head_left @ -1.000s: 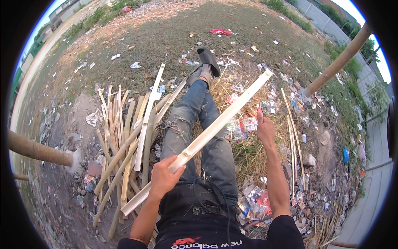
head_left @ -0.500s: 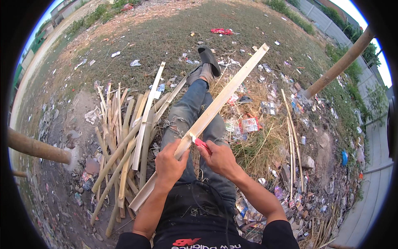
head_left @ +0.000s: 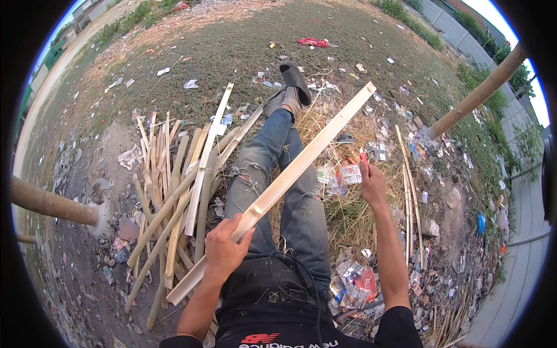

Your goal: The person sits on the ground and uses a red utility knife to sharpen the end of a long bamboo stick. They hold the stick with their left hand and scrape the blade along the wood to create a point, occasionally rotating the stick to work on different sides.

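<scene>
A long split length of bamboo (head_left: pixel 307 156), pale on its hollow inner face, slants across my legs from lower left to upper right. My left hand (head_left: pixel 225 249) is wrapped round its lower part, just below a raised node. Out to the right, clear of the bamboo, my right hand (head_left: pixel 374 185) is closed on a red-handled knife (head_left: pixel 363 155). The fist hides most of the handle, and only a short piece sticks out above it. My outstretched legs, in torn jeans (head_left: pixel 249 168), lie under the bamboo.
Left of my legs lies a heap of bamboo poles and split strips (head_left: pixel 168 232). More thin strips (head_left: pixel 409 197) rest at the right. Thick posts stand at the left (head_left: pixel 55 203) and right (head_left: pixel 476 95). Litter (head_left: pixel 354 284) and dry grass (head_left: pixel 354 217) cover ground nearby.
My right hand has swung away to the right with the knife, off the bamboo's node. The bamboo's far end has dipped slightly, still in my left hand.
</scene>
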### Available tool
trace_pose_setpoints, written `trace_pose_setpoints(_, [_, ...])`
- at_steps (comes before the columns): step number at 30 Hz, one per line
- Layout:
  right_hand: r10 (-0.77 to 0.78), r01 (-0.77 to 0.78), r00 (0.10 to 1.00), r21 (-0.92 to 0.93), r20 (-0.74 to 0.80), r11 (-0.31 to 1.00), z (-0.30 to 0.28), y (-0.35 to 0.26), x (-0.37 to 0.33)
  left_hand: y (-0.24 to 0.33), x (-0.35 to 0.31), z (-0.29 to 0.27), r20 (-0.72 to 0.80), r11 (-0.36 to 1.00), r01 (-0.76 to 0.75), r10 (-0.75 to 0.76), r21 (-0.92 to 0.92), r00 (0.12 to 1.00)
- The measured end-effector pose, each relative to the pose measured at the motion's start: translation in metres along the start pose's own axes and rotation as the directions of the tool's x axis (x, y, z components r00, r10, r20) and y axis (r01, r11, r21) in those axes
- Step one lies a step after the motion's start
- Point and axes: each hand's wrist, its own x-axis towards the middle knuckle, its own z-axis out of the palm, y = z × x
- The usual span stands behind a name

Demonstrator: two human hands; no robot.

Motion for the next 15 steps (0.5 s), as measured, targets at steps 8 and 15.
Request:
trace_pose_setpoints(8, [-0.302, 0.245, 0.916, 0.229, 0.264, 0.942, 0.033, -0.113, -0.084, -0.007, 0.033, 0.032, 0.077, 0.965, 0.087, -0.070, -0.249, 0.995])
trace_pose_setpoints(15, [-0.398, 0.389, 0.841, 0.103, 0.366, 0.916, 0.055, -0.134, -0.107, 0.004, 0.042, 0.021, 0.333, 0.938, 0.192, -0.090, -0.288, 0.939])
